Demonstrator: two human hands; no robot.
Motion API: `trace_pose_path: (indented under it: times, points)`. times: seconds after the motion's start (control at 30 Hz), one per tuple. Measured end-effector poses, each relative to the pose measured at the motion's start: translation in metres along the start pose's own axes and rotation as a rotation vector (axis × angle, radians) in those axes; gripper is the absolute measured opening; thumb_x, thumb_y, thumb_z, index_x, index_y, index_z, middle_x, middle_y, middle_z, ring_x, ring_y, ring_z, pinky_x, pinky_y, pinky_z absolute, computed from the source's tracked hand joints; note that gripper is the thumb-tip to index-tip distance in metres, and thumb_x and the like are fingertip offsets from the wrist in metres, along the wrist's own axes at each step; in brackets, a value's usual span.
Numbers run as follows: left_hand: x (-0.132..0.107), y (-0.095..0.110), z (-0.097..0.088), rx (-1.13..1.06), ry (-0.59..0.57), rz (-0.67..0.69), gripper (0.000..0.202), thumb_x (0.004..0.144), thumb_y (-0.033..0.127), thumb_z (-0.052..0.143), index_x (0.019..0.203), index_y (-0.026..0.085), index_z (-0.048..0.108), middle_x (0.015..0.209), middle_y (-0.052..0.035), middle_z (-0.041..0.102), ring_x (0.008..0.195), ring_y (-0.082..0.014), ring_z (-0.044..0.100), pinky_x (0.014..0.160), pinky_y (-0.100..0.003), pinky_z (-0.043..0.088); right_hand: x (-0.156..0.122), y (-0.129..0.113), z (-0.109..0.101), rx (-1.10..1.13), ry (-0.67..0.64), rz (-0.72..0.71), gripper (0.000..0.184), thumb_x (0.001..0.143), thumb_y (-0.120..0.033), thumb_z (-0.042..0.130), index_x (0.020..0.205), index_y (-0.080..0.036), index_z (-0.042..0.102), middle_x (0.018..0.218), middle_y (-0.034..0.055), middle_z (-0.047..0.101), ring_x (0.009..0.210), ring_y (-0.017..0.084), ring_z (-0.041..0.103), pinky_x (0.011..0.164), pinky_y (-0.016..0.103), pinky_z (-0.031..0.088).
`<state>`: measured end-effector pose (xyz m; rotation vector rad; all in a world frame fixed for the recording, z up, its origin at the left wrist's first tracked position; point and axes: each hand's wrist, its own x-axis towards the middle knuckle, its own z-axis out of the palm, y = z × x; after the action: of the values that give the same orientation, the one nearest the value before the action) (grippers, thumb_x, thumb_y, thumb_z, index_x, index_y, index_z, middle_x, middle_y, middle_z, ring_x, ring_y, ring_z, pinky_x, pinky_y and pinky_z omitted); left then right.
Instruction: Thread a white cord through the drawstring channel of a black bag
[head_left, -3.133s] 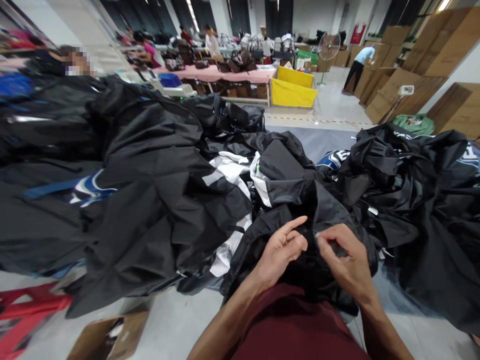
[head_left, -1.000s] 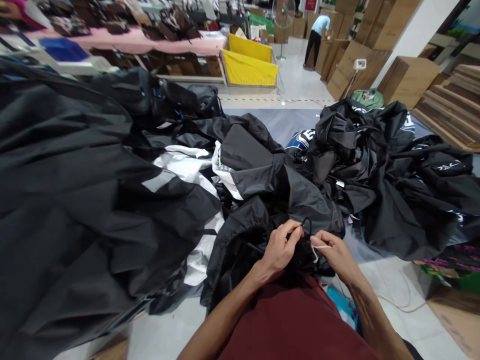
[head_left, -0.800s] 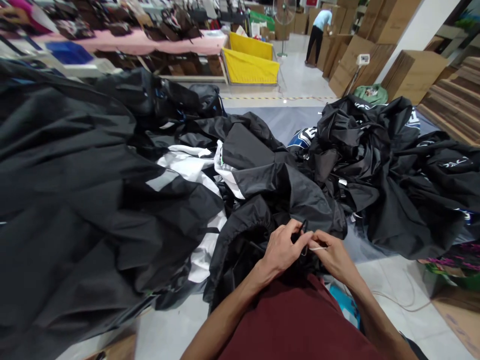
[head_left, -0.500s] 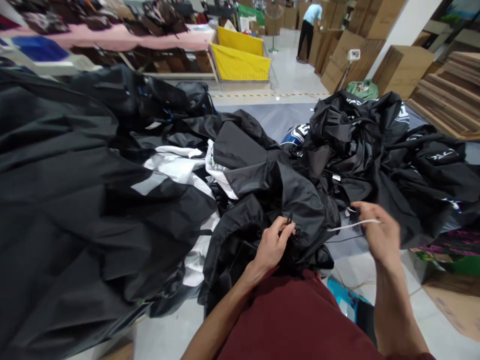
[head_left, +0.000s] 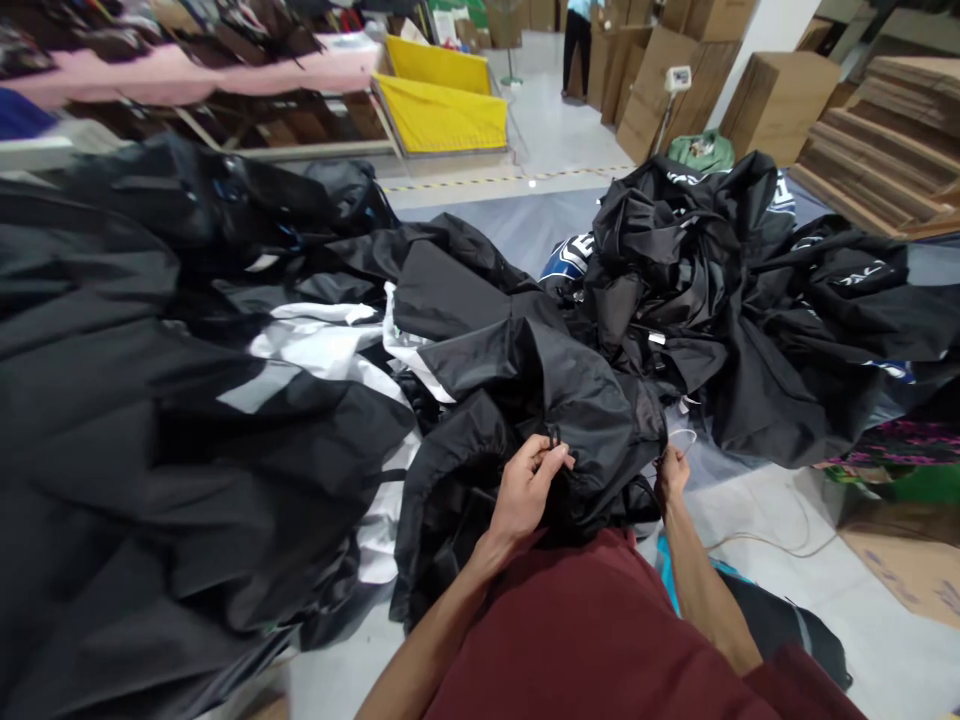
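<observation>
A black fabric bag (head_left: 581, 380) with a gathered edge lies crumpled against my body. My left hand (head_left: 527, 482) is closed in a pinch at that edge, with a small loop of black cord (head_left: 555, 436) standing up between thumb and fingers. On the bag's right side, my right hand (head_left: 673, 474) is closed, its fingertips pressed together close to the cloth. A thin white strip (head_left: 688, 434) curves out above these fingers; its other end is hidden. White lining (head_left: 322, 340) shows among the black cloth to the left.
Large black fabric pieces (head_left: 97, 430) heap up on the left; more black bags (head_left: 675, 250) with white lettering pile on the right. A yellow bin (head_left: 446, 110), cardboard boxes (head_left: 780, 105) and a standing person (head_left: 577, 50) are farther back. A dark bag (head_left: 787, 620) lies at lower right.
My right hand has come in leftward to the bag's side, and the white strip, stretched out before, now bends in a curve. My left hand keeps its pinch. The view has shifted slightly.
</observation>
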<state>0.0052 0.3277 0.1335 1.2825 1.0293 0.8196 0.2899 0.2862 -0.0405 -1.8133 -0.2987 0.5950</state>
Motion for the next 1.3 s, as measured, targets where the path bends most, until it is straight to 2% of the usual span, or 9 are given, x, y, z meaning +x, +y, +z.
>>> trace_pose_path:
  times: [0.13,0.23,0.37,0.53,0.73,0.83,1.0,1.17,1.3]
  points:
    - [0.003,0.000,0.000,-0.041,-0.016,-0.021,0.039,0.104,0.055,0.065,0.094,0.018,0.074,0.095,-0.0063,0.078,0.090,-0.0202,0.070,0.090,-0.030,0.051,-0.001,-0.009,-0.016,0.120,-0.187,0.102,0.057,0.104,-0.067,0.060,0.073,-0.023,0.044,0.057,-0.0108,0.030,0.046,0.008,0.025,0.044,0.022,0.027]
    - [0.004,0.000,-0.001,-0.048,0.007,-0.016,0.042,0.104,0.055,0.065,0.092,0.017,0.077,0.096,-0.0072,0.079,0.095,-0.0213,0.071,0.095,-0.031,0.051,0.009,-0.050,-0.047,0.214,-0.338,0.097,0.067,0.091,-0.075,0.067,0.066,-0.027,0.029,0.054,-0.0100,0.018,0.048,0.011,0.018,0.043,0.027,0.021]
    - [0.005,0.001,0.001,-0.040,0.061,-0.029,0.040,0.102,0.054,0.069,0.091,0.018,0.080,0.095,-0.0067,0.080,0.097,-0.0219,0.072,0.097,-0.031,0.052,-0.002,-0.122,-0.077,0.294,-0.535,0.044,0.058,0.092,-0.076,0.068,0.069,-0.028,0.045,0.055,-0.0102,0.011,0.052,0.014,0.009,0.046,0.028,0.013]
    - [0.004,0.008,0.011,-0.063,0.134,0.017,0.036,0.099,0.052,0.072,0.095,0.018,0.082,0.096,-0.0065,0.081,0.096,-0.0219,0.074,0.095,-0.031,0.056,-0.076,-0.178,-0.041,-0.095,-0.941,0.139,0.067,0.090,-0.087,0.063,0.090,-0.021,0.074,0.054,-0.0028,0.051,0.045,0.009,0.020,0.046,0.026,0.011]
    - [0.001,0.008,0.012,-0.092,0.236,0.038,0.032,0.094,0.047,0.079,0.109,0.020,0.086,0.110,-0.0079,0.083,0.103,-0.0247,0.077,0.097,-0.034,0.059,-0.129,-0.179,0.012,-0.210,-1.038,-0.090,0.051,0.085,-0.065,0.079,0.102,-0.018,0.081,0.067,-0.0026,0.058,0.062,0.013,0.047,0.060,0.027,0.036]
    - [-0.001,0.004,0.011,-0.077,0.248,0.075,0.030,0.095,0.044,0.078,0.111,0.021,0.086,0.115,-0.0082,0.083,0.108,-0.0250,0.077,0.101,-0.035,0.058,-0.131,-0.176,0.016,-0.262,-1.007,-0.161,0.049,0.084,-0.059,0.082,0.113,-0.019,0.082,0.064,-0.0055,0.054,0.060,0.013,0.042,0.059,0.028,0.031]
    - [-0.006,0.007,0.013,-0.094,0.197,0.084,0.031,0.101,0.046,0.070,0.110,0.019,0.083,0.112,-0.0080,0.082,0.106,-0.0244,0.076,0.100,-0.034,0.057,-0.129,-0.178,0.016,-0.288,-0.950,-0.295,0.037,0.088,-0.057,0.078,0.095,-0.021,0.082,0.089,0.0038,0.074,0.080,0.019,0.061,0.074,0.031,0.045]
    - [-0.011,0.005,0.014,-0.169,0.217,0.040,0.031,0.103,0.044,0.064,0.113,0.018,0.076,0.103,-0.0072,0.080,0.094,-0.0223,0.077,0.089,-0.031,0.059,-0.116,-0.184,0.016,-0.219,-1.076,-0.109,0.046,0.087,-0.065,0.077,0.085,-0.018,0.074,0.080,0.0026,0.070,0.069,0.015,0.054,0.063,0.026,0.042]
    - [-0.012,-0.001,0.011,-0.087,0.208,0.063,0.033,0.105,0.047,0.062,0.118,0.020,0.078,0.105,-0.0069,0.082,0.100,-0.0238,0.079,0.093,-0.032,0.060,-0.098,-0.185,0.011,-0.146,-1.085,0.109,0.054,0.084,-0.071,0.080,0.083,-0.019,0.068,0.066,-0.0027,0.059,0.052,0.008,0.025,0.047,0.023,0.014]
